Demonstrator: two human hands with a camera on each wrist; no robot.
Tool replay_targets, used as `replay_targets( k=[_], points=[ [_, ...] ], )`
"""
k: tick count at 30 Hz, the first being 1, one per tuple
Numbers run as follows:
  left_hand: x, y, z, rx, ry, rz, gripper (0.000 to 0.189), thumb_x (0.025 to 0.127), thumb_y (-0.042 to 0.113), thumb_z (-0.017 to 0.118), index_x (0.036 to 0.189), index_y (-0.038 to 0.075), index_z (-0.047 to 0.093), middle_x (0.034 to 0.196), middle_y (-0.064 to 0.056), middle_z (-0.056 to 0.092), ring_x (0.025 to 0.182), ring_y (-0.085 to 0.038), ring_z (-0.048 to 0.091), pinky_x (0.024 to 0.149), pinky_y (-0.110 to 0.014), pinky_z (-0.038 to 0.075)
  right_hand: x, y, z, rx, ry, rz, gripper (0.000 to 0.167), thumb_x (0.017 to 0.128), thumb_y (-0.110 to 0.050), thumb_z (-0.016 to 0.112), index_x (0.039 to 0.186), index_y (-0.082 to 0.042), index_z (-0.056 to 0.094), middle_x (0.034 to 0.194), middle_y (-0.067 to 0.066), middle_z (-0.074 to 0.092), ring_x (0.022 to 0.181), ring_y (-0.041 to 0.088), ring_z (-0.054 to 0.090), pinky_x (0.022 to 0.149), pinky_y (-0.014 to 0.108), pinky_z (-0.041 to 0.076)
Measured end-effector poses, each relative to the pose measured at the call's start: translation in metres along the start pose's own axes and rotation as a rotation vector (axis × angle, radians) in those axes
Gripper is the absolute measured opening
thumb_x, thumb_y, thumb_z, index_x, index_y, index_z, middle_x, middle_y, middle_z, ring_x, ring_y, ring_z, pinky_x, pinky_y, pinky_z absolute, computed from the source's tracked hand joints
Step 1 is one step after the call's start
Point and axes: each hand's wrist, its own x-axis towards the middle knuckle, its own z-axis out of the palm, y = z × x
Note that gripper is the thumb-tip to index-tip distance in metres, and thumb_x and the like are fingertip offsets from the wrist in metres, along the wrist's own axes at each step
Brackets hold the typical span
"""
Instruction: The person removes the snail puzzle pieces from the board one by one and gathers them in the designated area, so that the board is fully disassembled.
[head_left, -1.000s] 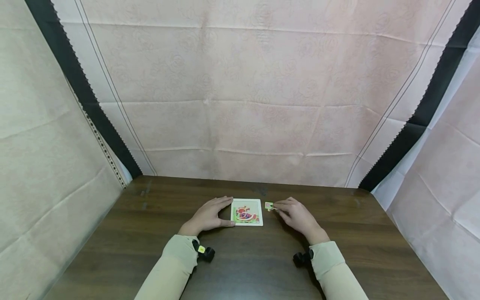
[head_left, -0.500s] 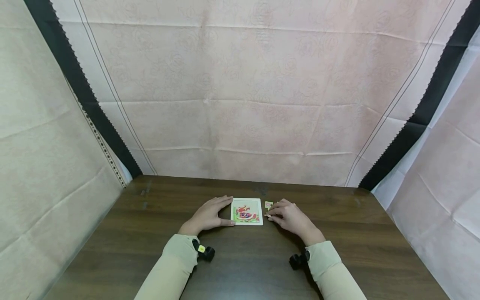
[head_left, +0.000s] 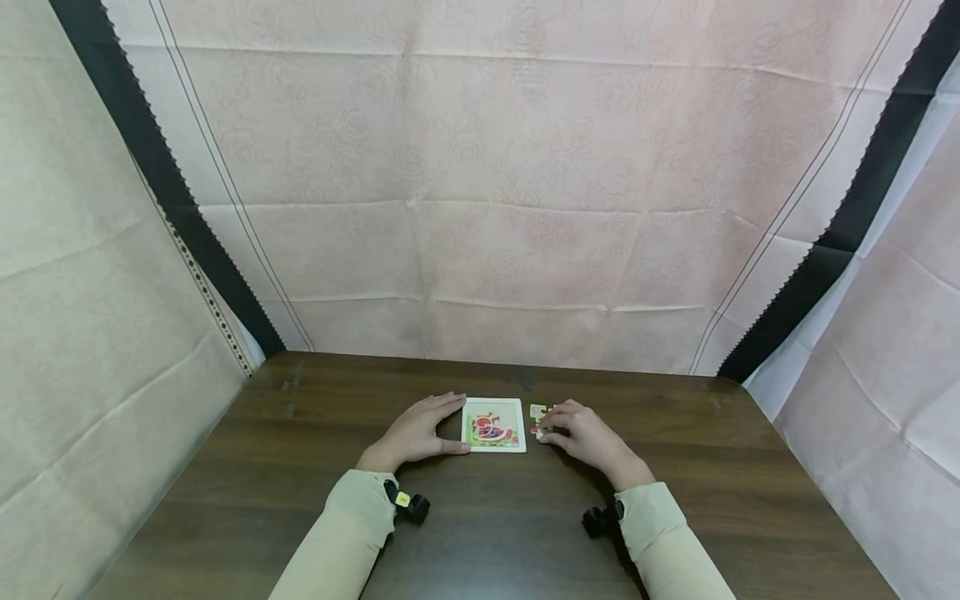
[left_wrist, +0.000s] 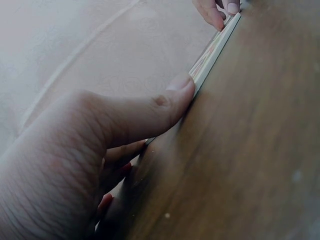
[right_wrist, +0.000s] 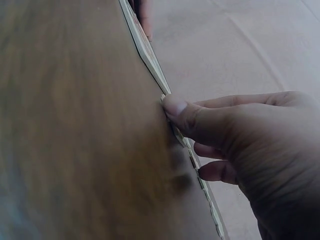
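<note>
In the head view, a small white-framed puzzle board (head_left: 495, 448) with a colourful picture lies flat on the table. My left hand (head_left: 417, 429) spans its left side, fingertips at the upper left corner and thumb at the lower left one. Seen from the left wrist, that thumb (left_wrist: 150, 112) lies straight along the board's edge. Just right of the board, my right hand (head_left: 588, 435) pinches a small puzzle piece (head_left: 535, 432), partly hidden by the fingers. Above it lies another puzzle piece (head_left: 537, 411), green-edged. The right wrist view shows the thumb (right_wrist: 175, 106) pressed on a thin piece near the board's corner.
Several flat pieces (right_wrist: 205, 187) lie in a line beyond the right fingers. The brown wooden table (head_left: 480, 533) ends at a pale fabric wall (head_left: 495, 208), with fabric on both sides too. Each wrist carries a black camera, such as the left one (head_left: 416, 509).
My right hand has moved left and slightly down, toward the board, uncovering the green-edged piece and pinching a piece below it. My left hand and the board stay in place.
</note>
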Motion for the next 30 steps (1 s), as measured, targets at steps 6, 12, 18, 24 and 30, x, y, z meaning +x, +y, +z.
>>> replay_targets(
  k=[6, 12, 18, 24, 30],
  points=[
    [-0.002, -0.002, 0.001, 0.008, 0.003, -0.01, 0.097, 0.081, 0.072, 0.068, 0.157, 0.02, 0.039, 0.161, -0.002, 0.035, 0.149, -0.026, 0.029, 0.12, -0.049, 0.023, 0.002, 0.001, 0.003, 0.003, 0.014, 0.014, 0.016, 0.09, -0.021, 0.078, 0.104, -0.014, 0.078, 0.102, -0.001, 0.072, 0.098, 0.015, 0.062, 0.081, 0.036, 0.057],
    [-0.002, -0.002, 0.001, 0.011, 0.001, -0.02, 0.097, 0.08, 0.073, 0.067, 0.157, 0.021, 0.039, 0.161, -0.001, 0.035, 0.149, -0.025, 0.028, 0.12, -0.049, 0.022, 0.006, -0.001, 0.003, 0.01, 0.036, 0.019, 0.017, 0.091, -0.02, 0.077, 0.106, -0.012, 0.078, 0.104, -0.001, 0.072, 0.099, 0.015, 0.062, 0.081, 0.035, 0.057],
    [-0.003, -0.003, 0.001, 0.016, -0.002, -0.025, 0.097, 0.08, 0.073, 0.067, 0.157, 0.023, 0.038, 0.162, 0.001, 0.034, 0.15, -0.025, 0.027, 0.121, -0.048, 0.022, 0.017, -0.009, 0.011, 0.056, 0.086, 0.026, 0.018, 0.091, -0.018, 0.077, 0.108, -0.011, 0.078, 0.105, 0.0, 0.072, 0.099, 0.015, 0.062, 0.079, 0.035, 0.057],
    [-0.003, -0.001, -0.001, -0.002, -0.003, -0.022, 0.096, 0.08, 0.072, 0.068, 0.157, 0.022, 0.038, 0.161, -0.001, 0.034, 0.149, -0.027, 0.028, 0.12, -0.052, 0.023, 0.048, -0.029, 0.027, 0.087, 0.084, 0.016, 0.018, 0.096, -0.022, 0.072, 0.11, -0.012, 0.076, 0.109, 0.0, 0.071, 0.102, 0.016, 0.06, 0.085, 0.04, 0.055],
    [0.0, 0.0, 0.001, 0.007, -0.006, -0.004, 0.097, 0.081, 0.076, 0.064, 0.157, 0.023, 0.038, 0.162, -0.002, 0.034, 0.149, -0.028, 0.028, 0.12, -0.052, 0.023, 0.078, -0.047, 0.046, 0.075, 0.012, 0.053, 0.03, 0.097, -0.034, 0.07, 0.116, -0.011, 0.073, 0.116, 0.001, 0.068, 0.105, 0.018, 0.058, 0.106, 0.05, 0.044]
  ],
)
